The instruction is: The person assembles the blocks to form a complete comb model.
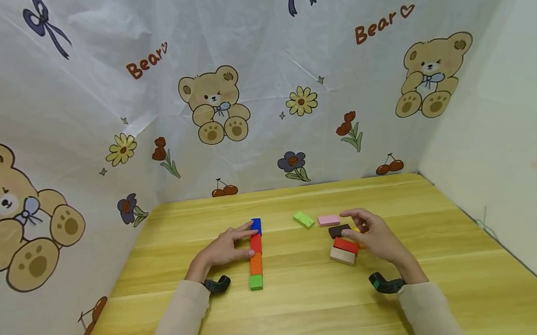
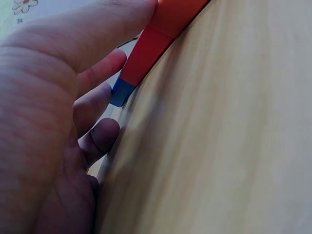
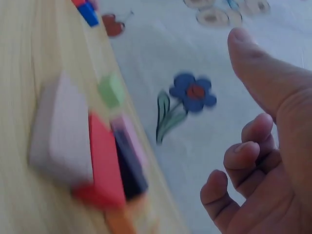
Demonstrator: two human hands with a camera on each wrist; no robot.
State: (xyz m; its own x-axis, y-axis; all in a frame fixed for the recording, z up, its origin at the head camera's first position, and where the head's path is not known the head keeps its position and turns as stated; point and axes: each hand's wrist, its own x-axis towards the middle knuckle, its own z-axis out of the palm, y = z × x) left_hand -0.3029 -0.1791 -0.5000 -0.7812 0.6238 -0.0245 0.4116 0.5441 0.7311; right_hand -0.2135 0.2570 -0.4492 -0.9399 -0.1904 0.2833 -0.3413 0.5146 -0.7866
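Note:
A straight row of blocks lies on the table at centre left: a blue block at the far end, then a red block, an orange block and a green block. My left hand rests along the row's left side. Its fingertips touch the blue and red blocks, and its thumb lies near where red meets orange. Over the loose blocks on the right hovers my right hand, fingers loosely bent and holding nothing. Beside it lie a second red block, a plain wooden block and a dark brown block.
Farther back lie a pink block and a light green block. Yellow and orange blocks show partly behind the right hand. A bear-printed cloth hangs along the back edge of the wooden table, with a pale wall at right.

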